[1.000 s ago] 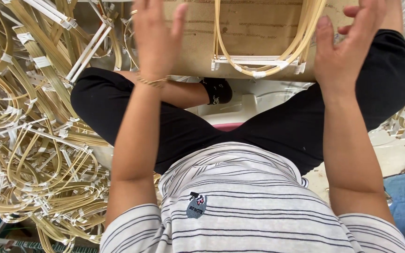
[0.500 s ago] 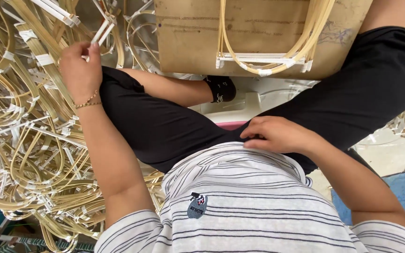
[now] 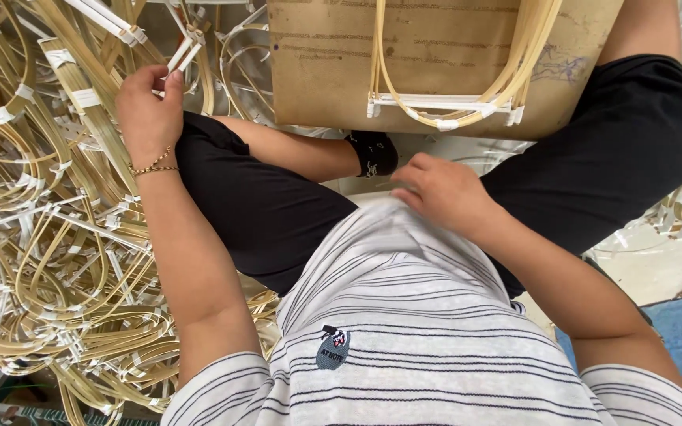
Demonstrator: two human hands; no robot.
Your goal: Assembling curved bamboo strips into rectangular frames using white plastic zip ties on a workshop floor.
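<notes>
The left hand (image 3: 148, 106) pinches one taped bamboo strip (image 3: 185, 49) from the pile (image 3: 49, 237); lifting slowly avoids snagging neighbours. The right hand (image 3: 444, 193), empty, rests on the shirt (image 3: 436, 339).

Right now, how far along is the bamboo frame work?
Done: one bent bamboo frame with white taped crossbars lies on the cardboard board. In hand: left hand fingers a strip in the pile of bamboo loops; right hand rests on the striped shirt. Left: that large pile.
</notes>
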